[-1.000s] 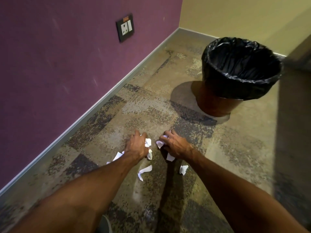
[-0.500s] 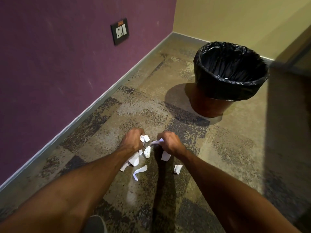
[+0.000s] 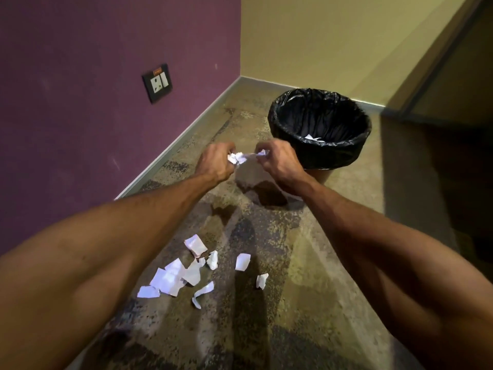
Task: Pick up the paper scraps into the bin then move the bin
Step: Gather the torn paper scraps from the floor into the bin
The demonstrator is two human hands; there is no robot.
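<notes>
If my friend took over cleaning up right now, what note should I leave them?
Left hand: grips crumpled scraps, raised off the floor.
Right hand: fingers pinch a small scrap, just short of the bin.
Done: a few white pieces lie inside the bin.
Left: drop both handfuls in, gather the loose scraps on the carpet, then move the bin.

Curled fingers [image 3: 225, 149] hide most of the crumpled scraps [image 3: 237, 157] — forearms [image 3: 106, 249] run off-frame.
</notes>
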